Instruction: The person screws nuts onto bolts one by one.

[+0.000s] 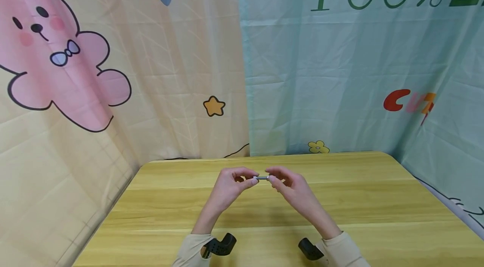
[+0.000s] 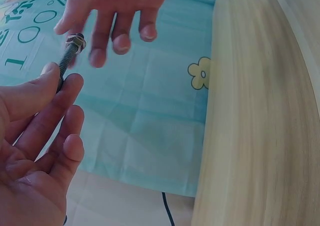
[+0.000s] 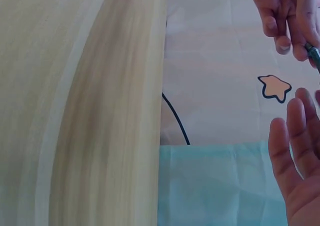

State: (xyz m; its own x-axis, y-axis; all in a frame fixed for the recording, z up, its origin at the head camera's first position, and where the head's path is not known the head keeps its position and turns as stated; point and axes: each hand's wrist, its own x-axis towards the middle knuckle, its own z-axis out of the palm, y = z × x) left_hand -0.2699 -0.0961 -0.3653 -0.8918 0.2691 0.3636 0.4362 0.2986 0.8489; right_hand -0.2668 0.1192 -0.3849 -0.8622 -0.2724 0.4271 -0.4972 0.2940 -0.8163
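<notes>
A small metal bolt (image 1: 261, 178) lies level between my two hands, above the table. My left hand (image 1: 229, 186) pinches one end of it between thumb and forefinger. In the left wrist view the threaded shank (image 2: 66, 59) points away from that pinch, with a hex nut (image 2: 75, 44) near its far end. My right hand (image 1: 294, 187) has thumb and forefinger at the nut end, its other fingers held out loosely. The right wrist view catches only the dark end of the bolt (image 3: 313, 52) at its right edge, by the left fingertips.
Beneath both hands spreads a wooden table (image 1: 170, 204). Printed curtains, one cream (image 1: 181, 69) and one light blue (image 1: 321, 69), hang behind its far edge. Each wrist wears a black camera mount, on the left (image 1: 223, 245) and on the right (image 1: 311, 249).
</notes>
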